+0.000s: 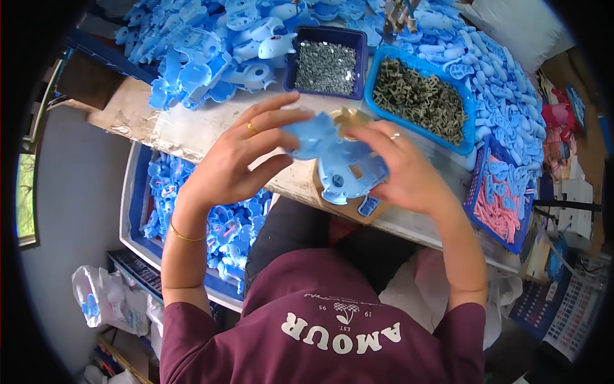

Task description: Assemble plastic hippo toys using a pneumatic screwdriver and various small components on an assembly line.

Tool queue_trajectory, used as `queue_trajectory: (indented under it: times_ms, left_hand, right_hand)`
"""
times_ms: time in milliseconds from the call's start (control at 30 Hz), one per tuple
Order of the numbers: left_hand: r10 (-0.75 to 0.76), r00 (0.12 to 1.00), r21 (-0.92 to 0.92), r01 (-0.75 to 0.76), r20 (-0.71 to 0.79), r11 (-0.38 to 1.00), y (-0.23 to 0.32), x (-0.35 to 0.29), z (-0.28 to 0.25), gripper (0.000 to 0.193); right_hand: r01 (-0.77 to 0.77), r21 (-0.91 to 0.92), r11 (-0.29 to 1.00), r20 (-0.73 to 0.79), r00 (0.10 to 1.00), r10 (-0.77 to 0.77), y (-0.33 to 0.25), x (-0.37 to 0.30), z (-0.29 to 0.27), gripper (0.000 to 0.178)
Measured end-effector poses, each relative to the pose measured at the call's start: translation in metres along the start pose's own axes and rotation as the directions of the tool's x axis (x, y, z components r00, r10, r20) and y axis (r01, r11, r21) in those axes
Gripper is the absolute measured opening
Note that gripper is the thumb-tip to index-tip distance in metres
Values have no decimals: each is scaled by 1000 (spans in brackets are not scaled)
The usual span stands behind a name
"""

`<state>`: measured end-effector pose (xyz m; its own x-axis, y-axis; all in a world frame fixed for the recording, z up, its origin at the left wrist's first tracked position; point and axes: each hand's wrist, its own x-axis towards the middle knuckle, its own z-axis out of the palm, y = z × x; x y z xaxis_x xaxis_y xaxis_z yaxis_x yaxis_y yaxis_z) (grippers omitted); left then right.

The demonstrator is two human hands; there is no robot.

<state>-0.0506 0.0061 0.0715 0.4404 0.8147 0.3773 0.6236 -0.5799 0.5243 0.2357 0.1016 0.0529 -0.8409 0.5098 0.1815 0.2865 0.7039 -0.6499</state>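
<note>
Over the front of the workbench, my right hand [409, 169] grips a light-blue moulded plastic shell [348, 171] by its right side, thumb below and fingers above. The shell has a round hole and a square opening. A paler blue lobe [311, 136] adjoins it on the left; whether both are one piece I cannot tell. My left hand [246, 144] has its fingers spread, fingertips at the lobe's left edge. Beneath the shell is a tan block [348, 210] with a small blue part [369, 205] on it. A brass-coloured round piece [348, 118] shows behind the shell.
Behind my hands stand a dark-blue box [325, 63] of small silvery metal parts and a blue tray [470, 128] of bent metal pieces. Blue plastic parts [198, 57] heap up around them. A basket [476, 192] holds pink and blue pieces. Lower left, a crate [136, 211] holds blue shells.
</note>
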Motion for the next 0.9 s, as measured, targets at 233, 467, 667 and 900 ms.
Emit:
queue_trajectory:
  times_ms: [233,467,667,900]
  left_hand:
    - [-85,995,80,89,-57,993,7,0,61,69]
    - [-105,992,88,99,64,991,15,7,92,74]
    - [-130,989,118,122,69,986,16,13,108,77]
    - [-104,992,173,90,77,981,16,22,118,74]
  right_hand:
    - [-296,-254,921,-74,955,287,5,-51,17,77]
    - [-177,-137,975,-106,981,163,-1,-60,32,93]
    - [-275,-270,923,-137,960,246,3,-74,22,78]
    - [-252,-208,945,-223,953,205,5,-78,28,65]
